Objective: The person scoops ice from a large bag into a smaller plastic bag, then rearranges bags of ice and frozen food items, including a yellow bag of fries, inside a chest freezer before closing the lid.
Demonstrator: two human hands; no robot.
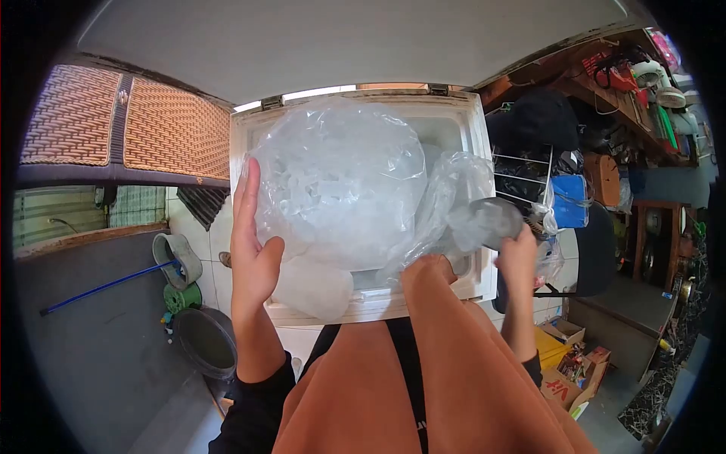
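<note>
My left hand (257, 253) lies flat with its fingers stretched along the left side of a large clear plastic bag of ice (340, 189). The bag sits in the opening of a white chest freezer (488, 144). My right hand (517, 256) is closed at the freezer's right edge on a dark, rounded scoop-like thing (497, 221), blurred by motion. Loose crumpled plastic (463, 181) lies beside the scoop. A whitish bag (314, 290) hangs over the front rim. A bare limb (431, 271), perhaps a foot, touches the plastic near the front rim.
The raised freezer lid (348, 41) spans the top. Woven wicker furniture (174, 129) stands at left, above a dark basin (204, 344) and a blue stick (110, 289). At right are a wire rack (522, 175), a blue container (569, 201) and cardboard boxes (563, 386).
</note>
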